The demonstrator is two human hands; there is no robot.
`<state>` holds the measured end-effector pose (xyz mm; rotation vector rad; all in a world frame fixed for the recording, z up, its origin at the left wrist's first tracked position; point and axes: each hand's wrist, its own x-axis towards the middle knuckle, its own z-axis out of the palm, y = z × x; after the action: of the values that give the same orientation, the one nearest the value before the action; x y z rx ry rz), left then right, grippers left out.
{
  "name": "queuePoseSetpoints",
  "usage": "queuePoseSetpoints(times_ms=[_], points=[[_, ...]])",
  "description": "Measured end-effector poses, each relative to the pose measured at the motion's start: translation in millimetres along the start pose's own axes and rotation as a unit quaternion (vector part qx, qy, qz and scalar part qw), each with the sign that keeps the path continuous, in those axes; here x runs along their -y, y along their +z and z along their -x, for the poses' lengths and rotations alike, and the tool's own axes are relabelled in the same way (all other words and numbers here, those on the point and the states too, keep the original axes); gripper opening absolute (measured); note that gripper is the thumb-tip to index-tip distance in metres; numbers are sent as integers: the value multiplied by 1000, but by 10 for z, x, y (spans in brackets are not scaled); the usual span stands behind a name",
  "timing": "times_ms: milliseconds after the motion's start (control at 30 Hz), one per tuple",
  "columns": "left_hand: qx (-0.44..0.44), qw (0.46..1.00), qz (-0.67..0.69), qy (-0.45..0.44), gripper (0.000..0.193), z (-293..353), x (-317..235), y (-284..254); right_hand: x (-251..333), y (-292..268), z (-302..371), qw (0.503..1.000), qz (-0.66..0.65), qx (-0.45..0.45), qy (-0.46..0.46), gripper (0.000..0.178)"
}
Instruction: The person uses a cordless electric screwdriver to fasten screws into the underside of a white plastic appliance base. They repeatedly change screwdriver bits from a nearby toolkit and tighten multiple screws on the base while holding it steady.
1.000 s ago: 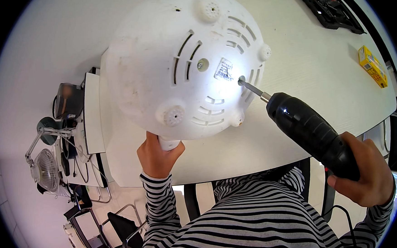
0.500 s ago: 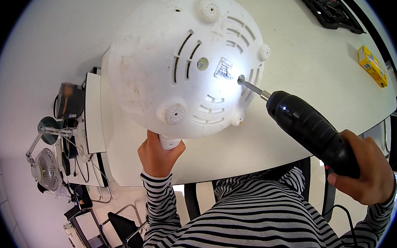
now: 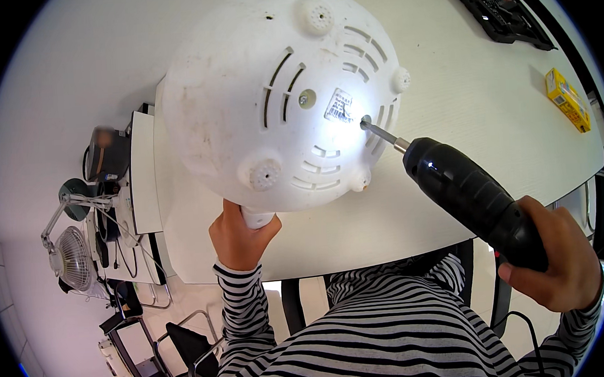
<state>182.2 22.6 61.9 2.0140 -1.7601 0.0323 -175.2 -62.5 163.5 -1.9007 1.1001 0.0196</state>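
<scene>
A white, rounded appliance (image 3: 227,103) is tipped so its underside shows, with slotted vents, knobby feet, a small worn label (image 3: 340,106) and a recessed screw (image 3: 305,99). My left hand (image 3: 241,235) is closed around a white stub at its near edge. In my right hand (image 3: 558,256) is a black electric screwdriver (image 3: 464,189), gripped by its thick handle. Its metal bit reaches into a recessed hole right of the label, so the bit's end is hidden. A bright light falls on the plastic around that hole.
The pale table (image 3: 448,96) spreads beneath. At the far right lie an open black tool case (image 3: 502,14) and a yellow box (image 3: 567,100). On the left are a caged fan or heater (image 3: 71,258), a dark box-shaped device (image 3: 106,153) and a black chair (image 3: 187,351).
The appliance and the screwdriver have shifted very slightly to the left together. Both hands keep their hold, and the bit stays in the same hole.
</scene>
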Motion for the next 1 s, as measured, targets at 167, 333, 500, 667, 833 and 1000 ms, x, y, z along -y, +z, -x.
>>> queuePoseSetpoints(times_ms=[167,333,500,667,833,1000], points=[[-1,1000,-6,6,59,2,11,5,22,-16,1,1000,5,3,2,43],[0,1000,-11,9,58,4,14,4,50,-31,-2,1000,9,10,10,43],[5,1000,-11,4,59,0,12,0,24,-19,-13,999,-24,12,19,42],[3,1000,-8,4,59,5,24,2,42,-32,-13,1000,6,13,1,42],[5,1000,-5,-2,59,3,24,6,75,-34,-25,999,-10,17,29,42],[-1,1000,-8,9,59,9,43,18,76,-30,-17,1000,3,14,16,43]])
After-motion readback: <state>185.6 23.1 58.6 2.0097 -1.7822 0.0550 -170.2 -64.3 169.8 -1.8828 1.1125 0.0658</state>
